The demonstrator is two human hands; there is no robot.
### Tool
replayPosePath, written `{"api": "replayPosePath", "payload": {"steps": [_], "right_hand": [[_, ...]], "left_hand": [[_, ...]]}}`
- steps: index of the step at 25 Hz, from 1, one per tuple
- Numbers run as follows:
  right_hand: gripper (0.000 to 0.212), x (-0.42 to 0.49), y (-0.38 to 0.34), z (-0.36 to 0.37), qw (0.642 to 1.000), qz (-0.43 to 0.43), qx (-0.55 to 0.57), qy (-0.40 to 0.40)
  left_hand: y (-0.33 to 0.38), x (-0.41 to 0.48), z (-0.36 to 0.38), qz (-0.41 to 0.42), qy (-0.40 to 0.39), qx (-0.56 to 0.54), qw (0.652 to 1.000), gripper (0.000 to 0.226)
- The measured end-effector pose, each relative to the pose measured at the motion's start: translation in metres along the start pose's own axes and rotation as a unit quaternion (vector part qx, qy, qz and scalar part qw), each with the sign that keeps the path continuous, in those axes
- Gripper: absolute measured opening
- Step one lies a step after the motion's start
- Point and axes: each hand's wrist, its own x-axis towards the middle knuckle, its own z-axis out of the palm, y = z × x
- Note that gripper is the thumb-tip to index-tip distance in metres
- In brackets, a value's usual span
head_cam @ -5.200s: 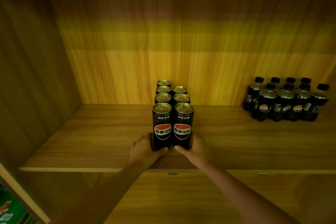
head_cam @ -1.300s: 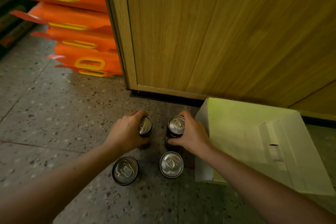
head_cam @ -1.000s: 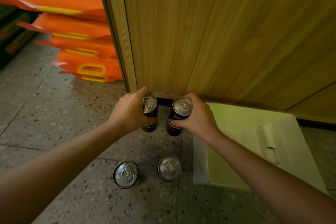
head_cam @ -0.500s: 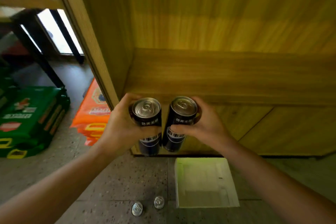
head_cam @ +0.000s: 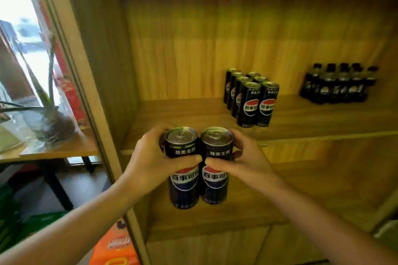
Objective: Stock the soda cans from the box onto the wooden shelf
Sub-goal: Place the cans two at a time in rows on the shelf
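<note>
My left hand (head_cam: 150, 161) grips one tall black soda can (head_cam: 183, 187) and my right hand (head_cam: 243, 159) grips a second one (head_cam: 215, 185). Both cans are upright, side by side and touching, held in the air just in front of the wooden shelf (head_cam: 193, 118) and below its front edge. Several matching cans (head_cam: 251, 99) stand in two rows on that shelf, up and to the right of my hands. The box is out of view.
A cluster of small black soda bottles (head_cam: 338, 86) stands at the shelf's right. The cabinet's left side wall (head_cam: 103, 71) rises close to my left hand. Left of the cabinet a table holds a glass vase with a plant (head_cam: 49, 114). Orange packs (head_cam: 114, 247) lie on the floor below.
Both hands have lifted the two cans from floor level up to the shelf's height. The view has swung up from the floor and box to the shelf.
</note>
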Motion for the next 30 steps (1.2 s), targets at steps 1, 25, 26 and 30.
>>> {"api": "replayPosePath", "payload": {"steps": [1, 25, 26, 30], "right_hand": [[0.078, 0.009, -0.017, -0.008, 1.000, 0.004, -0.001, 0.011], [0.072, 0.230, 0.013, -0.006, 0.997, 0.052, 0.038, 0.046], [0.072, 0.236, 0.017, -0.005, 0.997, 0.055, 0.039, 0.048], [0.071, 0.249, 0.031, -0.002, 0.997, 0.058, 0.015, 0.040]], "left_hand": [[0.017, 0.012, -0.008, -0.003, -0.001, -0.001, 1.000, 0.059], [-0.016, 0.216, 0.004, -0.107, 0.061, -0.023, 0.992, 0.066], [-0.021, 0.221, 0.005, -0.112, 0.057, -0.026, 0.992, 0.066], [-0.035, 0.233, 0.008, -0.123, 0.043, -0.050, 0.990, 0.066]]}}
